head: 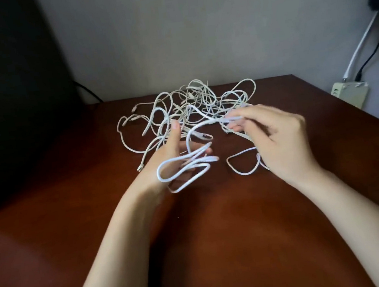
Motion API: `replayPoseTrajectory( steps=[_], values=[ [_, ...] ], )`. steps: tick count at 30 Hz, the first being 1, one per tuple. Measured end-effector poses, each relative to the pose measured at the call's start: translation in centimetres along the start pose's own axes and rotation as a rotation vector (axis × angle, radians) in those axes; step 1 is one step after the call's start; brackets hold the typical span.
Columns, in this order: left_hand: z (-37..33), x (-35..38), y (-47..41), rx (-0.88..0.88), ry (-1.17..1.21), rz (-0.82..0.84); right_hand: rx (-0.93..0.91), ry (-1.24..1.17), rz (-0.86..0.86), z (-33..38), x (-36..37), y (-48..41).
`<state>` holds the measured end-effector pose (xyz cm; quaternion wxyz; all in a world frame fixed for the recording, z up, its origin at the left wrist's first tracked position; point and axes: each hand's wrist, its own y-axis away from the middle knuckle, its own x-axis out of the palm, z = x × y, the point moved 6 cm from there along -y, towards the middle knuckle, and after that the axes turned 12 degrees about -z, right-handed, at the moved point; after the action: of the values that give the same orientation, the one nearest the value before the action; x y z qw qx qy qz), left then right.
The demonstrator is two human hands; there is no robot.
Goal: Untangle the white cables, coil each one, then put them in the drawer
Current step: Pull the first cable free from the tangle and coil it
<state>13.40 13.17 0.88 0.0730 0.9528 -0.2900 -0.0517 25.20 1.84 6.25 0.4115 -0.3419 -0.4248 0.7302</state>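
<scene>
Head view, centre: keep thin white cable loops point(209, 159) draped over outstretched left hand point(172, 150); right hand point(281, 139) pinching strand point(201, 124), feed evenly.

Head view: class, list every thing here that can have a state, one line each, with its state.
cable pile: tangled, uncoiled, lying on the table
held cable: partly looped, its loops draped round the left hand
left hand: fingers spread, carrying the loops
right hand: pinches the held cable near its end
power strip: two leads plugged in
drawer: not in view
</scene>
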Motion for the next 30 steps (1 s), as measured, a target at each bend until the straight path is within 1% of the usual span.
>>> replayPoseTrajectory(
  steps=[2, 4, 6, 7, 8, 10, 12, 14, 15, 17, 19, 20, 22, 26, 28, 30],
  values=[
    [0.3, -0.2, -0.6, 0.024, 0.03, 0.009, -0.108, -0.02, 0.052, 1.1, 0.4, 0.7],
    [0.5, -0.3, -1.6, 0.034, 0.098, 0.044, -0.194, -0.054, 0.145, 2.4, 1.1, 1.4],
    [0.5, -1.0, -2.8, 0.036, 0.115, -0.022, -0.187, -0.132, 0.261, 2.8, 1.8, 1.9],
    [0.4, -1.5, -2.7, 0.058, 0.072, -0.042, -0.169, -0.163, 0.31, 2.8, 2.1, 2.1],
    [0.2, -1.7, -2.5, 0.082, 0.016, -0.061, -0.149, -0.192, 0.351, 3.0, 2.2, 2.3],
    [-0.3, -1.7, -1.7, 0.216, -0.008, -0.073, -0.059, -0.255, 0.427, 2.8, 2.5, 2.5],
    [-1.0, -1.3, 0.0, 0.325, 0.018, -0.027, 0.107, -0.347, 0.505, 2.3, 2.8, 2.8],
    [-1.4, -0.8, 0.9, 0.383, 0.043, 0.045, 0.279, -0.476, 0.544, 1.9, 3.1, 3.0],
    [-1.7, -0.6, 1.1, 0.4, 0.049, 0.069, 0.357, -0.521, 0.527, 1.6, 3.1, 2.9],
    [-2.2, -0.2, 1.5, 0.402, 0.028, 0.121, 0.478, -0.504, 0.401, 0.7, 2.8, 2.4],
    [-2.3, 0.2, 2.1, 0.409, -0.007, 0.182, 0.543, -0.378, 0.228, -0.8, 2.0, 1.7],
    [-2.3, 0.5, 2.4, 0.416, -0.017, 0.218, 0.553, -0.31, 0.174, -1.4, 1.7, 1.5],
    [-2.4, 0.8, 2.7, 0.428, -0.007, 0.289, 0.524, -0.204, 0.183, -2.1, 1.6, 1.4],
    [-2.4, 0.8, 3.0, 0.422, -0.003, 0.384, 0.374, -0.018, 0.307, -2.2, 2.0, 1.8],
    [-2.5, 0.8, 3.2, 0.402, -0.006, 0.423, 0.305, 0.052, 0.3, -2.1, 1.9, 1.7],
    [-2.4, 0.9, 3.4, 0.392, -0.038, 0.453, 0.274, 0.096, 0.257, -2.0, 1.2, 1.4]
  ],
)
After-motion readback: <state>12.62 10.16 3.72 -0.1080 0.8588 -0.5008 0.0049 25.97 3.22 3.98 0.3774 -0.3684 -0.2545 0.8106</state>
